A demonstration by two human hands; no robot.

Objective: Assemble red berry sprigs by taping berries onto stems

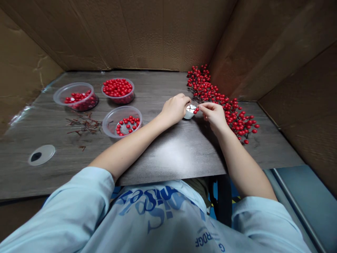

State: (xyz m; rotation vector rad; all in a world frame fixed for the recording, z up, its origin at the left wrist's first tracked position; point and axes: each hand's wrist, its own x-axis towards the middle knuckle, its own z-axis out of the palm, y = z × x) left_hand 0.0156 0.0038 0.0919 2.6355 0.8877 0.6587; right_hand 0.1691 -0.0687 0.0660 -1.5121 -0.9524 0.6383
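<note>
Near the middle of the table, my left hand point(175, 109) has its fingers closed at a thin brown twig point(191, 106), its tips partly hidden. My right hand point(214, 116) pinches thumb and forefinger together beside a couple of red berries point(196, 110) on that twig; what lies between these fingertips is too small to make out. Below both hands stands a small white cup point(189, 114), its top bright and shiny, close against my left hand. A long heap of red berry sprigs point(223, 100) lies just behind and right of my right hand.
To the left are a tub full of berries point(118, 88), a half-filled tub point(76, 96) and a third tub point(107, 123) with fewer berries. Bare brown twigs point(85, 123) lie beside them. A clear lid point(47, 154) rests front left. Cardboard walls point(144, 35) enclose the table.
</note>
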